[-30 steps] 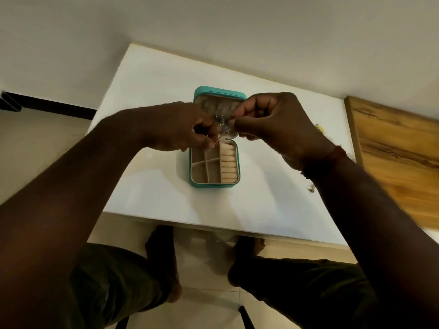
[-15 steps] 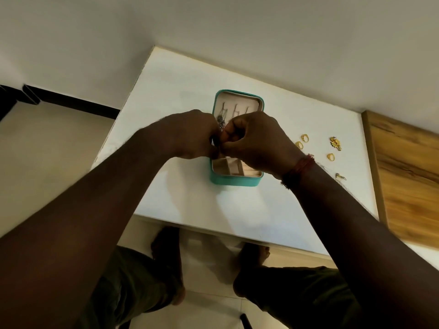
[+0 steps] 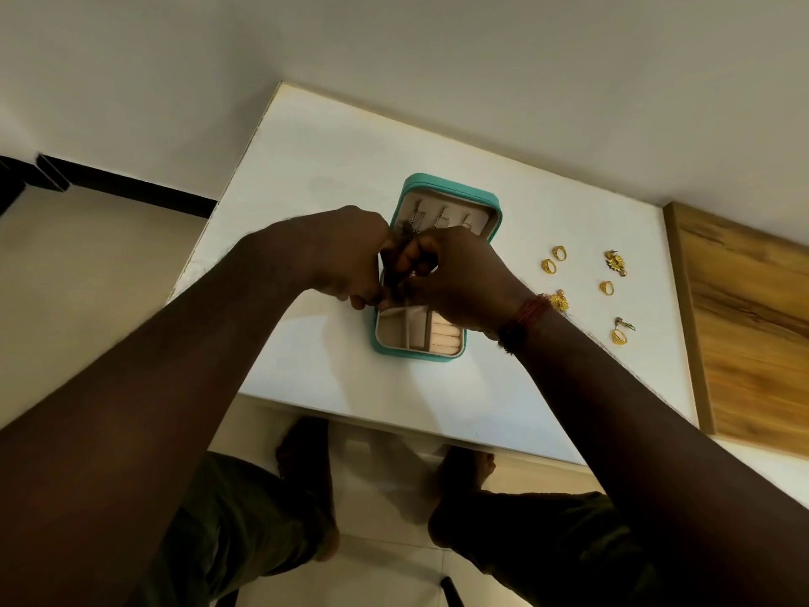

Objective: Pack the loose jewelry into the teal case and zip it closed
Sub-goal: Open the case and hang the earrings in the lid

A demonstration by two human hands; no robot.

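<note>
Head view shows the teal case lying open on the white table, lid flat on the far side, beige tray nearest the person; both hands meet right above its hinge. The left hand and the right hand are curled with fingertips pinched together on a small dark piece of jewelry; it looks like a thin chain or hooked earring, though it is too small and shadowed to be sure. Packing seems barely under way; the tray compartments below the hands look empty, and the lid hooks just beyond the fingers carry little if anything. Well to the right of the right hand, gold rings and gold earrings lie loose on the table; all of that, then the zip, is left.
</note>
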